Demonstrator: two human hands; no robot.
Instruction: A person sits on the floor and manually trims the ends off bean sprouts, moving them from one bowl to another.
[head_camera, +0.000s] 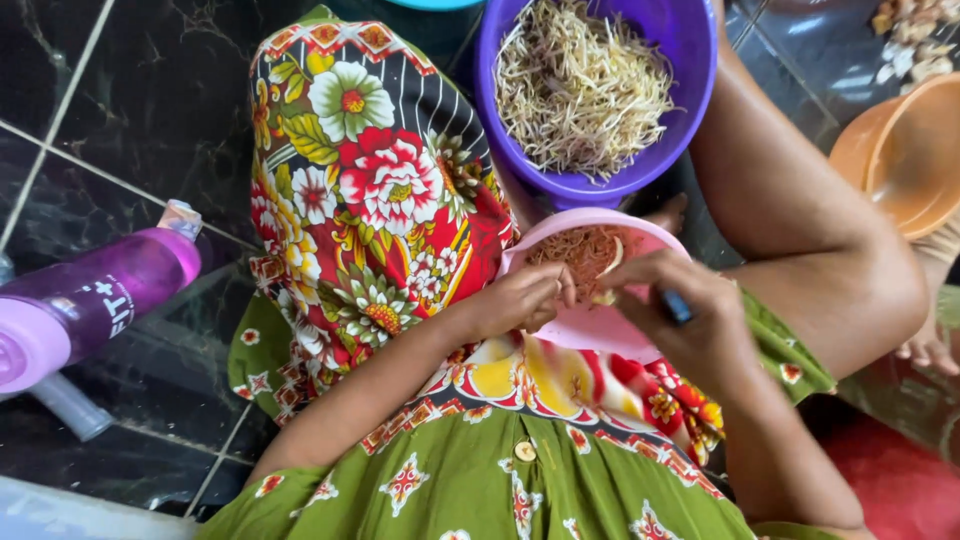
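Head view: person seated on dark tiled floor (120, 120), floral dress, working in lap.
Pink bowl (600, 325): rests on lap, between both hands; holds reddish-brown trimmings.
Left hand (520, 298): fingers curled nearly closed, pinching a small pale sprout piece at bowl rim; exact grip partly hidden.
Right hand (685, 305): fingers closed round a small blue-handled tool (676, 306), blade not visible.
Purple bowl (600, 90): just beyond pink bowl, heaped w/ thin pale sprouts.
Handling (judgement): sprouts light, limp, snap easily; take near one end w/ fingertip pinch, light pressure.
Nearby: purple bottle (90, 300) lying on floor at left; orange bowl (905, 150) at right.
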